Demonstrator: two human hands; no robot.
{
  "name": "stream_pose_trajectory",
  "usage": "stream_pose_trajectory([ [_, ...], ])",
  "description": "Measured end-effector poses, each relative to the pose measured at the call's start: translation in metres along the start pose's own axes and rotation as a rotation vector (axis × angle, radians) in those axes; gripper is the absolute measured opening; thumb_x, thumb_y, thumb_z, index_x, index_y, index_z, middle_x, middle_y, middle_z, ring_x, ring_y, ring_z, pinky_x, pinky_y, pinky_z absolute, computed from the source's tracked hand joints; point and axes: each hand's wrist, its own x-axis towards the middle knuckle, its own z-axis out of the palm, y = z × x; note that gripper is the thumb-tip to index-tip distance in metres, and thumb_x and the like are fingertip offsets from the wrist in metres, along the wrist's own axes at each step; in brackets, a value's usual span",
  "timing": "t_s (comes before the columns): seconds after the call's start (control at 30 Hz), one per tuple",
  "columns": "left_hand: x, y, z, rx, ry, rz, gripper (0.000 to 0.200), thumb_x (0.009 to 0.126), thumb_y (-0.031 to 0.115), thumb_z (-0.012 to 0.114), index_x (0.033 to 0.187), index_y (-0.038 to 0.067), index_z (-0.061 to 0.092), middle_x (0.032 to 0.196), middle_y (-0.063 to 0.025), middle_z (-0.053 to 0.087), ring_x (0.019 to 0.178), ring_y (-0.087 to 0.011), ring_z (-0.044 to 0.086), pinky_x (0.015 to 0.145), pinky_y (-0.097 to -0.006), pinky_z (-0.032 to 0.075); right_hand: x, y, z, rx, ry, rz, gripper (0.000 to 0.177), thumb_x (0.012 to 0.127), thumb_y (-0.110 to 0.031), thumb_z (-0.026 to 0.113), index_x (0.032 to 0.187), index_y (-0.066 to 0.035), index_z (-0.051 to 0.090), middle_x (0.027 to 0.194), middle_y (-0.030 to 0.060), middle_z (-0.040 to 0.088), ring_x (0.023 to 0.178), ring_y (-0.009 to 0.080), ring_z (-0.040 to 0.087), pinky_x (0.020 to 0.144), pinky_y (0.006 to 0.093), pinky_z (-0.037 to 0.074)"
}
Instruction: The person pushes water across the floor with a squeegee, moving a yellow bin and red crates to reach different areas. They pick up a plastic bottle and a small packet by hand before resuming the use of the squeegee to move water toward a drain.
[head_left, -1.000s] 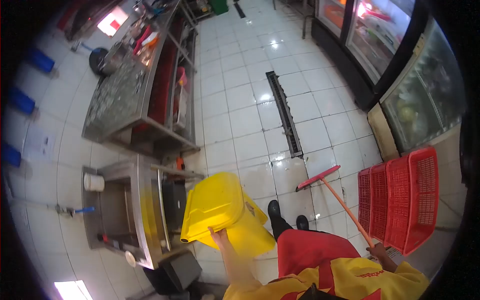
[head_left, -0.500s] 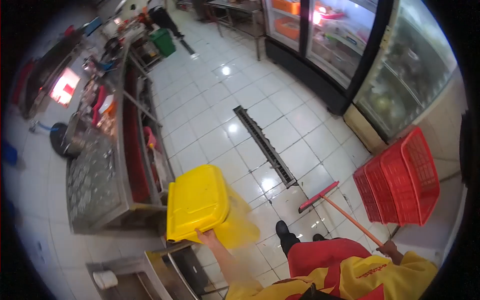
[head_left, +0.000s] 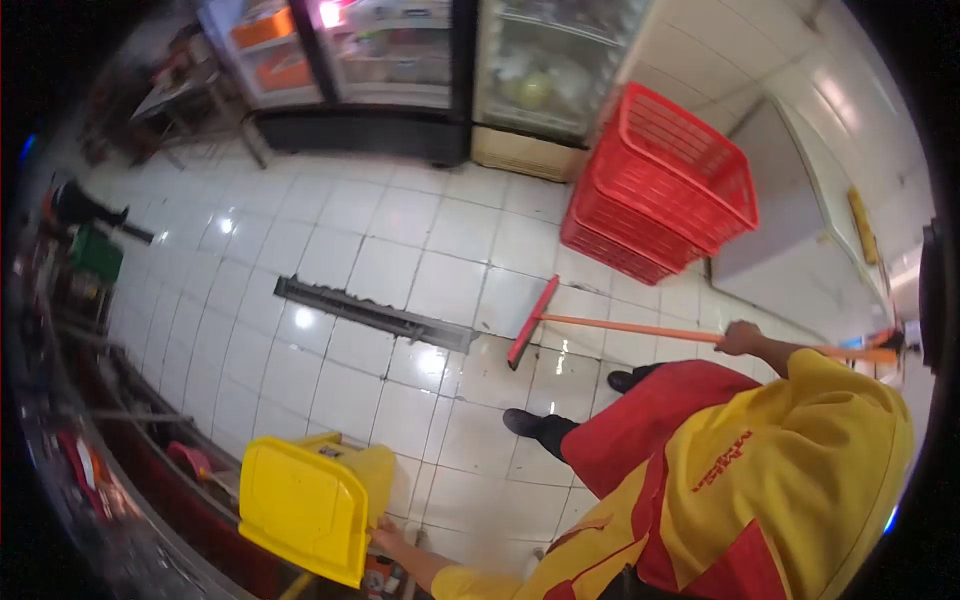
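Note:
My left hand [head_left: 384,536] is closed on the edge of a yellow lidded bin [head_left: 305,505], at the lower left. The bin stands beside the counter, its lid down. In my right hand [head_left: 740,338] is the orange handle of a floor squeegee [head_left: 630,326]. Its red head [head_left: 533,322] rests on the wet white tiles, just right of the drain's end. Both hands' fingers are partly hidden by what they grip.
A dark floor drain [head_left: 375,315] crosses the tiles. Stacked red crates [head_left: 660,185] stand beside a white chest [head_left: 790,220]. Glass-door fridges [head_left: 390,60] line the back. Counter shelving [head_left: 130,410] runs along the left, with a green bin [head_left: 95,255] and a person's legs [head_left: 85,205] beyond.
My view has swung to the right, so the white chest now shows. My left hand stays on the yellow bin and my right on the squeegee, whose head remains near the drain.

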Motion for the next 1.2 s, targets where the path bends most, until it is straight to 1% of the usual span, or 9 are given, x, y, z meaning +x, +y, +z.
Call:
stream_pose_trajectory([
  [0.13, -0.008, -0.020, 0.058, -0.037, -0.052, -0.336, 0.037, 0.087, 0.030, 0.040, 0.111, 0.003, 0.047, 0.103, -0.0171, 0.054, 0.089, -0.0261, 0.053, 0.078, -0.0372, 0.043, -0.021, -0.017, -0.017, 0.035, 0.014, -0.027, 0.043, 0.070, -0.042, 0.059, 0.088, -0.003, 0.063, 0.091, 0.0153, 0.062, 0.086, 0.0282, 0.060, 0.074, 0.0389, 0.048],
  [0.27, -0.113, -0.049, 0.235, 0.330, -1.057, -0.224, 0.043, 0.088, 0.027, 0.039, 0.127, 0.009, 0.032, 0.105, -0.0216, 0.054, 0.099, -0.0248, 0.050, 0.087, -0.0450, 0.039, -0.033, 0.016, 0.023, 0.228, -0.009, -0.003, 0.044, 0.070, -0.041, 0.060, 0.091, -0.002, 0.061, 0.091, 0.0152, 0.062, 0.087, 0.0279, 0.060, 0.075, 0.0381, 0.048],
  [0.37, -0.267, 0.026, 0.362, 0.067, -1.266, -0.520, 0.035, 0.083, 0.014, 0.049, 0.116, 0.008, 0.043, 0.092, -0.0104, 0.059, 0.081, -0.0213, 0.058, 0.074, -0.0304, 0.045, -0.060, 0.053, 0.067, 0.436, -0.088, 0.165, 0.048, 0.068, -0.042, 0.062, 0.093, -0.002, 0.060, 0.090, 0.0148, 0.062, 0.087, 0.0276, 0.060, 0.075, 0.0374, 0.048],
  [0.5, -0.385, 0.130, 0.494, 0.402, -1.675, -0.219, 0.021, 0.088, 0.020, 0.046, 0.101, 0.003, 0.051, 0.087, -0.0094, 0.059, 0.076, -0.0161, 0.057, 0.066, -0.0260, 0.045, -0.114, 0.106, 0.121, 0.617, -0.087, 0.407, 0.042, 0.066, -0.042, 0.063, 0.079, -0.002, 0.063, 0.079, 0.0152, 0.062, 0.082, 0.0280, 0.061, 0.073, 0.0370, 0.048],
  [0.77, -0.577, 0.233, 0.698, 0.559, -1.843, 0.874, 0.021, 0.086, 0.018, 0.048, 0.096, 0.001, 0.056, 0.091, -0.0143, 0.060, 0.085, -0.0239, 0.057, 0.074, -0.0324, 0.045, -0.179, 0.191, 0.240, 0.797, 0.012, 0.693, 0.036, 0.067, -0.039, 0.061, 0.069, -0.003, 0.062, 0.072, 0.0161, 0.061, 0.073, 0.0306, 0.060, 0.067, 0.0389, 0.047],
  [0.83, -0.639, 0.248, 0.756, 0.393, -1.904, 1.304, 0.035, 0.083, 0.025, 0.054, 0.106, -0.001, 0.052, 0.105, -0.0179, 0.056, 0.099, -0.0285, 0.052, 0.084, -0.0383, 0.041, -0.179, 0.201, 0.260, 0.785, 0.051, 0.753, 0.036, 0.069, -0.039, 0.060, 0.069, -0.003, 0.062, 0.072, 0.0164, 0.061, 0.072, 0.0309, 0.060, 0.066, 0.0390, 0.047],
  [0.9, -0.700, 0.261, 0.803, 0.425, -1.638, 1.840, 0.058, 0.075, 0.036, 0.062, 0.117, -0.001, 0.045, 0.118, -0.0214, 0.048, 0.110, -0.0332, 0.044, 0.093, -0.0439, 0.033, -0.192, 0.196, 0.264, 0.955, -0.114, 0.897, 0.038, 0.071, -0.039, 0.058, 0.071, -0.002, 0.062, 0.072, 0.0176, 0.061, 0.072, 0.0313, 0.060, 0.066, 0.0400, 0.047],
  [1.03, -0.772, 0.228, 0.890, 0.959, -1.851, 1.801, 0.079, 0.063, 0.043, 0.071, 0.123, 0.002, 0.041, 0.124, -0.0215, 0.043, 0.113, -0.0337, 0.043, 0.095, -0.0450, 0.032, -0.222, 0.154, 0.277, 1.094, -0.249, 1.121, 0.039, 0.072, -0.040, 0.057, 0.070, -0.001, 0.063, 0.071, 0.0182, 0.060, 0.072, 0.0326, 0.060, 0.066, 0.0417, 0.047],
  [1.2, -0.799, 0.202, 0.899, 0.983, -2.009, 1.746, 0.033, 0.070, 0.014, 0.060, 0.099, -0.001, 0.057, 0.092, -0.0225, 0.059, 0.084, -0.0338, 0.057, 0.073, -0.0394, 0.044, -0.266, 0.087, 0.250, 1.326, -0.357, 1.526, 0.036, 0.071, -0.035, 0.059, 0.071, 0.001, 0.063, 0.073, 0.0181, 0.061, 0.075, 0.0345, 0.059, 0.068, 0.0422, 0.047],
])
